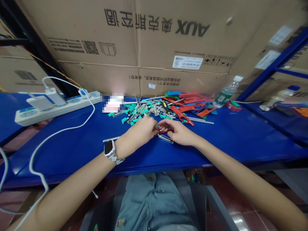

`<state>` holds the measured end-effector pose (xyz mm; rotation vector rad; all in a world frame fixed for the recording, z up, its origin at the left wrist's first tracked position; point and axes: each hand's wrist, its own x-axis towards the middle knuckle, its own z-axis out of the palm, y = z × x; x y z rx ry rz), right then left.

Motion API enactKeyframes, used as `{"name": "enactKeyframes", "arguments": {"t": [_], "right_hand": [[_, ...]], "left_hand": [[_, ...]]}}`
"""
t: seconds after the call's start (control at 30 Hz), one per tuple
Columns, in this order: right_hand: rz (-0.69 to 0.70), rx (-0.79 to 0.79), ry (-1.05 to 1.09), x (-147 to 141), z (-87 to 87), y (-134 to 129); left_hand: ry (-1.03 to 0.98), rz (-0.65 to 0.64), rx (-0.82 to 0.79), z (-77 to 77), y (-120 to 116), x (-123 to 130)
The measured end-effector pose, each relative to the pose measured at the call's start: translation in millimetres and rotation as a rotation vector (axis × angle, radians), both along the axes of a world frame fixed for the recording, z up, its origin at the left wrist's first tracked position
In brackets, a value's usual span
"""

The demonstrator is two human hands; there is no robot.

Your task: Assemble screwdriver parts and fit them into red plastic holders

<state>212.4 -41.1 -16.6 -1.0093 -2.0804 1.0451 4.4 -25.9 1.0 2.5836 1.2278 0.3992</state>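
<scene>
Left hand (144,130) curled, right hand (180,131) loosely bent; I can't tell whether they pinch anything. A clear handle (165,138) lies close, towards five o'clock. I'd brace both wrists against the counter (235,141).

From my remote feed, the bkgd is mostly a big brown cardboard carton (154,48), filling the rear like a wall, its print upside down, w/ a white label (187,62). A blue benchtop (240,138) runs in front, approx. full width. On the L I see a dark metal post (40,41), w/ another carton (26,72) behind it; on the R, a blue slanted upright (267,65) w/ more cartons beyond. Below the bench: reddish tile flr (240,205), catching a bright reflection, plus a gray frame (214,202), type unclear to me.
</scene>
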Motion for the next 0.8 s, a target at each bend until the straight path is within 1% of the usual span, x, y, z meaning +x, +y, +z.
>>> {"name": "enactKeyframes", "arguments": {"t": [0.17,0.23,0.3,0.37,0.57,0.67,0.8], "right_hand": [[-0.005,0.038,-0.023,0.8,-1.0,-1.1],[-0.007,0.106,-0.066,2.1,0.3,-3.8],[-0.001,0.207,-0.122,4.1,2.5,-8.0],[0.029,0.296,-0.173,6.5,4.7,-13.2],[0.084,0.470,-0.344,10.0,6.7,-23.5],[0.097,0.520,-0.407,9.0,6.7,-24.4],[0.094,0.539,-0.421,8.2,6.8,-25.1]], "left_hand": [[0.044,-0.024,0.019,2.2,0.6,-2.2],[0.036,-0.020,0.017,2.6,-1.5,-3.5],[0.024,-0.021,0.020,2.5,-3.4,-4.4],[0.020,-0.026,0.020,2.1,-4.3,-4.5],[0.001,-0.035,0.017,3.9,-5.9,-3.8],[-0.037,-0.041,0.003,7.5,-8.0,-8.3],[-0.035,-0.042,-0.061,12.7,-9.2,-18.4]]}}
